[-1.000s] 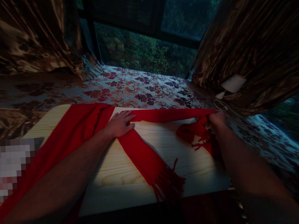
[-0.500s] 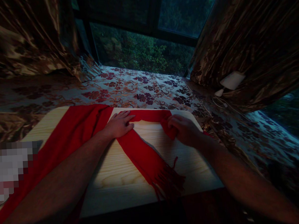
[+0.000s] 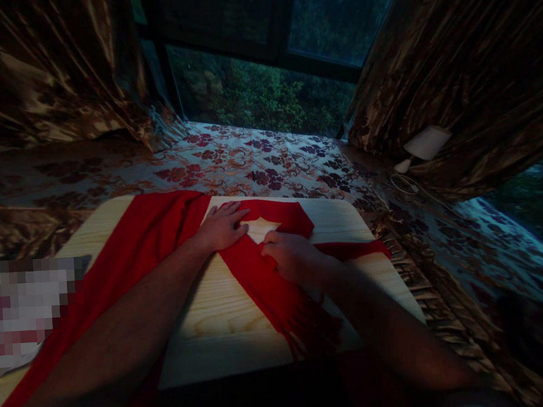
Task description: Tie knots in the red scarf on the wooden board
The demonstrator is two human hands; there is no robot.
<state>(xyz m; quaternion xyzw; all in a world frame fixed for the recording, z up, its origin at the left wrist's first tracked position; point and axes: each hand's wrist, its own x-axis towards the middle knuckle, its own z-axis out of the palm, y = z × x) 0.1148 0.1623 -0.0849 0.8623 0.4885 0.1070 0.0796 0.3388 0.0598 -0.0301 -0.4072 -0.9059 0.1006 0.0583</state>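
A red scarf (image 3: 250, 274) with a fringed end lies bent in loops on a pale wooden table (image 3: 208, 310). My left hand (image 3: 224, 225) rests flat on the scarf's upper left bend, fingers spread. Closed around a part of the scarf, my right hand (image 3: 292, 257) is just above the fringed strip, right of my left hand. A small patch of bare wood shows between the hands, ringed by red cloth. One red strip runs right past the right wrist to the table's edge. My right forearm hides part of the fringe.
A wider red cloth (image 3: 150, 246) drapes across the table's left side under my left forearm; whether it joins the scarf is unclear. Beyond lies a floral-covered ledge (image 3: 269, 161) below a window. A small white lamp (image 3: 427, 142) with a cord stands right, by brown curtains (image 3: 464, 53).
My right hand has moved left and toward me, drawing the scarf across the fringed strip and narrowing the gap of bare wood. My left hand has stayed on the bend.
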